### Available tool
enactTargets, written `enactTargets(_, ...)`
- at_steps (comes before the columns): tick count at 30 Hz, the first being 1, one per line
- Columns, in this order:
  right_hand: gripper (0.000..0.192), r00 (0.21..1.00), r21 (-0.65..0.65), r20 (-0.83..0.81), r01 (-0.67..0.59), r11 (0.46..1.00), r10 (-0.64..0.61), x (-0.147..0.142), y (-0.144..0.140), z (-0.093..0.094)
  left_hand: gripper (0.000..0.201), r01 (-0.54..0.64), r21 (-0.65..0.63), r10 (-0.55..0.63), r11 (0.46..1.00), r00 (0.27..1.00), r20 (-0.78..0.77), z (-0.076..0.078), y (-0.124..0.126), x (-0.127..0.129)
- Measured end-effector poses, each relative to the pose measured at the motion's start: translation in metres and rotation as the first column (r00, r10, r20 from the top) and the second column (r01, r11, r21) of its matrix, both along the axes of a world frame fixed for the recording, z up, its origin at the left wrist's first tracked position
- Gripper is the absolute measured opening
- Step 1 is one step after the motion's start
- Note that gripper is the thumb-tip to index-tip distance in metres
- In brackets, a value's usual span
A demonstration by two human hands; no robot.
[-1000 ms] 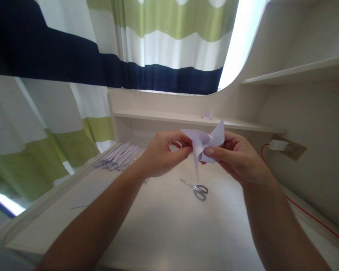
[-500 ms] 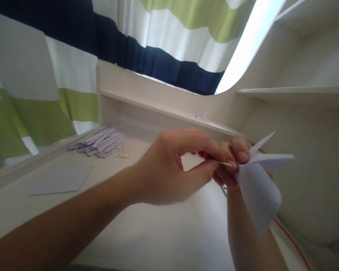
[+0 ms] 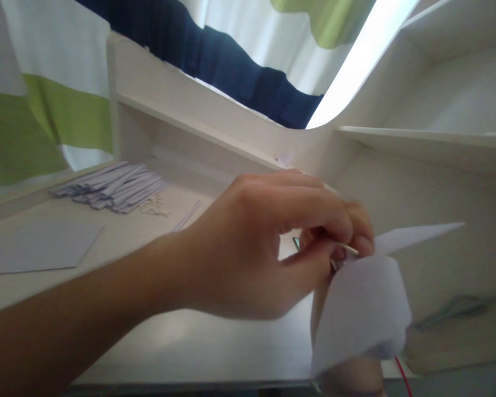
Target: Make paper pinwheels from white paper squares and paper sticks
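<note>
Fingers of left hand are clamping thin pale-yellow stick, now overlapping right hand more, which is gripping folded white-paper pinwheel; I'm judging work is converging there.

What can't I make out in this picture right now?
All in the head view:
Right hand: mostly hidden behind the left hand and folded paper.
Thin pale stick: its far end is hidden by the left hand.
Red cord: cut off by the bottom edge.
Small pale bits: too small and blurred to identify.
</note>
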State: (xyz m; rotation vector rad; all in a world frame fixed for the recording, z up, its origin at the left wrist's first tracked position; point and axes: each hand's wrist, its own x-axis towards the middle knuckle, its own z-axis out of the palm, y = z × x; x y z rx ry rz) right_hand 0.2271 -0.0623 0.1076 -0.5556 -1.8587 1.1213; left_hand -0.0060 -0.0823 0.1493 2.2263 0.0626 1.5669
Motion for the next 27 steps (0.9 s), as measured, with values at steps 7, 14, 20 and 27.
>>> enactTargets(7, 0.038, 0.979, 0.003, -0.159, 0.129, 0.992, -0.127, 0.003, 0.008, 0.03, 0.007, -0.163, -0.118, 0.167, 0.979, 0.986, 0.017, -0.009, 0.06, 0.0)
enactTargets(14, 0.04, 0.969, -0.49, 0.037, 0.23, 0.841, -0.244, 0.005, 0.033, -0.058, 0.004, -0.327, -0.471, 0.342, 0.819, 0.938, -0.057, -0.078, 0.121, -0.005)
enactTargets(20, 0.055, 0.855, -0.427, 0.454, 0.455, 0.782, -0.251, -0.009, 0.014, -0.106, 0.008, -0.41, -0.476, 0.296, 0.778, 0.907, -0.298, -0.143, 0.104, -0.029)
enactTargets(27, 0.025, 0.705, 0.032, 0.437, 0.609, 0.793, -0.559, 0.0, 0.009, -0.087, 0.01, -0.344, -0.407, 0.162, 0.846, 0.893, -0.419, -0.158, 0.083, -0.026)
